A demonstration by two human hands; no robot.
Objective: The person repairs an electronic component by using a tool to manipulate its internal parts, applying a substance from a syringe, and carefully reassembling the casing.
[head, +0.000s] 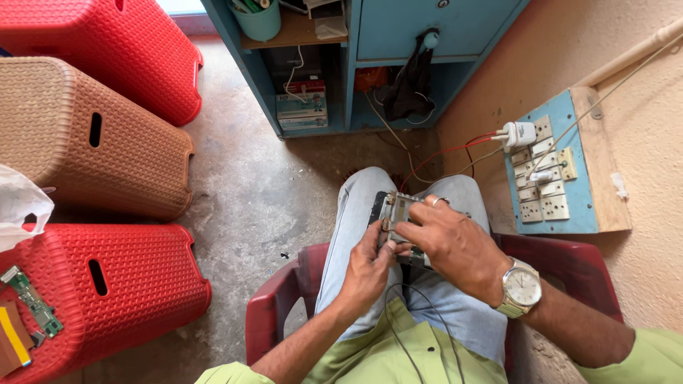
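The fingers [411,229] of the right hand [449,242] are closed over the near end of a small metal frame [395,211], lying across its top face with a ring showing on one of them. The left hand [368,267] comes up from below, its fingers [378,240] pressed together against the frame's left edge, thumb and fingertips pinching it. The frame sits tilted above the person's lap, its far end sticking out beyond both sets of fingers, over the pale blue trousers [352,227]. A silver wristwatch [520,287] sits on the right wrist, and a thin dark cable [416,327] runs down across the green shirt. The person is seated in a dark red plastic chair [274,313]. To the right, a blue switchboard [551,167] is fixed to the wall with a white plug [518,134] in it. On the left stand red and brown plastic stools; the nearest red stool [121,291] carries a green circuit board [32,302].
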